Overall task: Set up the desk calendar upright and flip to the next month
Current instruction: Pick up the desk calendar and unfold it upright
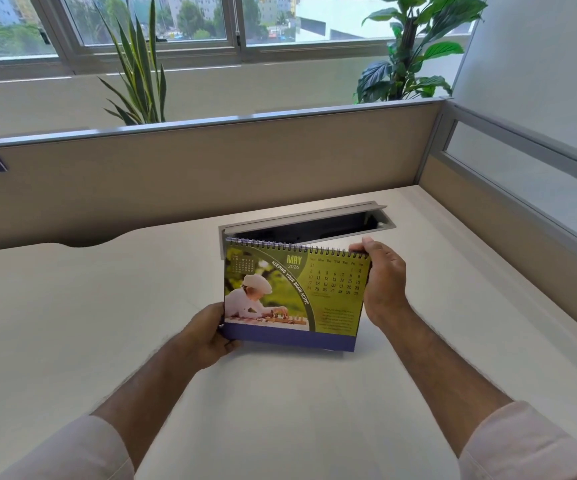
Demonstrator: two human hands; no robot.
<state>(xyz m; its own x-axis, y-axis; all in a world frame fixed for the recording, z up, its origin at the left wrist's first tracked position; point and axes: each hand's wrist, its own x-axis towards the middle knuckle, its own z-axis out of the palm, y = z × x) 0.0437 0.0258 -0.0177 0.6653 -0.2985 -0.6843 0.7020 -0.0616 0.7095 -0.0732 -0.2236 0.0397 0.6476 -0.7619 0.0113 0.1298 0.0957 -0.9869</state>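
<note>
The desk calendar (294,294) stands upright near the middle of the white desk (89,323), its spiral binding on top and its purple base touching the surface at the right. The facing page is green, reads MAY 2026 and shows a child at a chess board. My left hand (211,336) grips the calendar's lower left corner, thumb on the front. My right hand (382,278) holds the upper right edge, with fingers curled over the spiral binding. What is behind the calendar is hidden.
Just behind the calendar is an open cable hatch (314,225) with a raised grey lid. Beige partition walls (211,168) close the desk at the back and right. Two potted plants (138,74) stand beyond the partition, under a window.
</note>
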